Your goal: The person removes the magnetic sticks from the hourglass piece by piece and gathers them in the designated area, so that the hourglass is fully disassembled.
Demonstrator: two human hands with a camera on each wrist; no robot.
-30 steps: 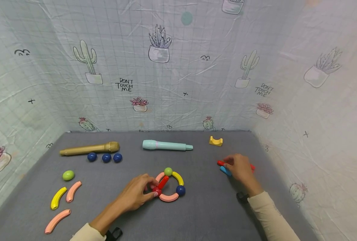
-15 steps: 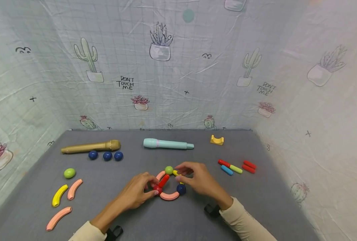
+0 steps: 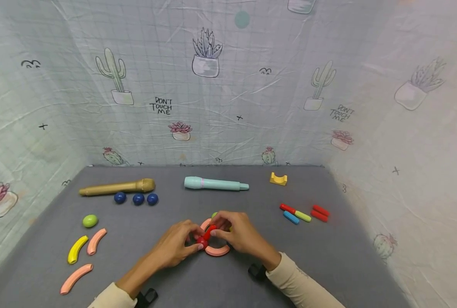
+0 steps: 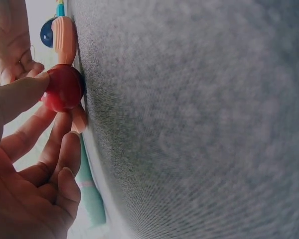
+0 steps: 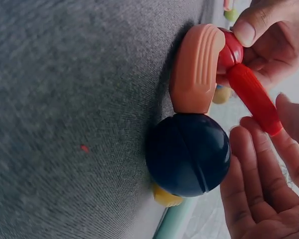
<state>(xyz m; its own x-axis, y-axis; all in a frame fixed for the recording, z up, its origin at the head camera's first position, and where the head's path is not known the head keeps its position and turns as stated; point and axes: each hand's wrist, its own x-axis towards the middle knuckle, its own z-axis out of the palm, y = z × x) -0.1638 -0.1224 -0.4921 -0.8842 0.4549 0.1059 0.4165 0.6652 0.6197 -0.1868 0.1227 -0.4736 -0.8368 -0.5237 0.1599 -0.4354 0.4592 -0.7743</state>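
A ring of curved pieces and balls lies on the grey cloth. My left hand (image 3: 174,246) pinches its red ball (image 4: 65,88) between thumb and fingers. From that ball a red stick (image 5: 254,97) slants upward, and my right hand (image 3: 240,233) holds its free end between thumb and index finger. A pink curved piece (image 5: 197,69) joins the red ball to a dark blue ball (image 5: 187,154). In the head view the right hand covers the blue ball and most of the yellow curve; only a bit of the green ball (image 3: 214,215) shows.
Loose curved pieces, including a yellow one (image 3: 77,250), and a green ball (image 3: 90,220) lie left. Several blue balls (image 3: 138,199) sit below a gold microphone (image 3: 117,187). A mint microphone (image 3: 216,184), yellow cradle block (image 3: 278,179), and short sticks (image 3: 292,217) lie behind and right.
My right hand has left the short sticks at the right, crossed leftward to the ring and taken the red stick's end. The left hand has stayed on the red ball.
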